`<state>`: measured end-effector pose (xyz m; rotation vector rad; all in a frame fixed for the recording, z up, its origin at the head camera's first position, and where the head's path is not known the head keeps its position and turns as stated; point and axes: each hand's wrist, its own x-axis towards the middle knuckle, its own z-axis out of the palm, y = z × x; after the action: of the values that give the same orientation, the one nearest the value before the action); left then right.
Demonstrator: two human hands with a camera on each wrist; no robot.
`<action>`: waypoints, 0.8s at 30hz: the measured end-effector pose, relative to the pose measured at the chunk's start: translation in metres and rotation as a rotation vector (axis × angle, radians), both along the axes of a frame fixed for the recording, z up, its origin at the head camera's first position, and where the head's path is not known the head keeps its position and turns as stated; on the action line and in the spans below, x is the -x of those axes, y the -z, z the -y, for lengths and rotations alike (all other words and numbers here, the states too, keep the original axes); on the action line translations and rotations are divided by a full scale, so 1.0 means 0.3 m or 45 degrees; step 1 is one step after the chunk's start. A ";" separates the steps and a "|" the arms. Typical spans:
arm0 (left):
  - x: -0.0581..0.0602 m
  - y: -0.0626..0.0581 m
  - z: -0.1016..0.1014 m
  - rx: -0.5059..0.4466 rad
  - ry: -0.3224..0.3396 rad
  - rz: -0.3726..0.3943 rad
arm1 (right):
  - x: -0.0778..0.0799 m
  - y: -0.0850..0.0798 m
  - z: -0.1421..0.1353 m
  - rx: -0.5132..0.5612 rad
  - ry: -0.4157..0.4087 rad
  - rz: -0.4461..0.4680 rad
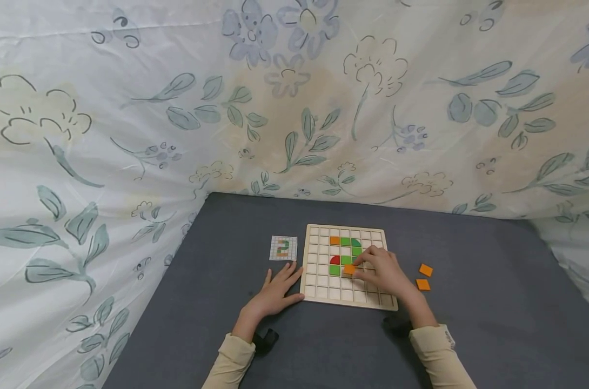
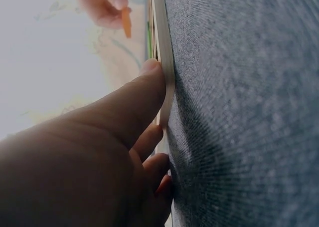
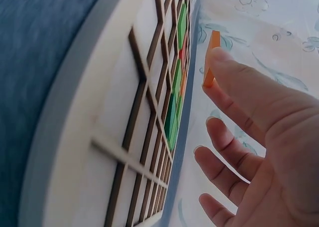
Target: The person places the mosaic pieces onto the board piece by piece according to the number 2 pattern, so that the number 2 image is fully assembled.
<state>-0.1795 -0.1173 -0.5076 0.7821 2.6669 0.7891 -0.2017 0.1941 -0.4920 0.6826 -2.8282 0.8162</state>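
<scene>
My right hand [image 1: 379, 268] pinches an orange square tile [image 1: 349, 269] between thumb and finger. In the right wrist view that tile [image 3: 212, 59] is held clear of the wooden grid board [image 3: 75, 152]. Green, red and orange pieces sit in cells of the board [image 1: 319, 292]; among them are a red quarter-round piece [image 1: 335, 260], an orange square [image 1: 334, 240] and a green square [image 1: 334, 270]. At the board's left edge rests my left hand [image 1: 275, 292], fingers spread and thumb touching the frame. The left wrist view shows its thumb [image 2: 144, 82] against the board's side.
Two loose orange tiles [image 1: 423, 284] lie on the dark grey table [image 1: 202, 281] right of the board. Left of the board is a small pattern card [image 1: 283, 248] with a coloured grid design. A floral curtain [image 1: 294, 129] hangs behind and beside the table.
</scene>
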 end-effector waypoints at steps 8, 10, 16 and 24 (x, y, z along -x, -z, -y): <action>0.003 0.007 0.001 -0.003 0.000 -0.009 | -0.004 0.004 0.053 -0.040 -0.013 -0.033; 0.004 0.010 0.001 -0.002 0.003 -0.013 | -0.004 0.010 0.063 -0.060 -0.012 -0.026; 0.002 0.011 0.002 0.000 -0.003 -0.011 | -0.012 0.019 0.087 -0.063 -0.027 -0.001; 0.002 0.012 0.004 -0.001 -0.006 -0.013 | -0.019 0.028 0.111 -0.061 -0.055 0.025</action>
<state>-0.1802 -0.1185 -0.5111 0.7824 2.6785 0.7899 -0.1960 0.1609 -0.5003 0.7487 -2.8683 0.7682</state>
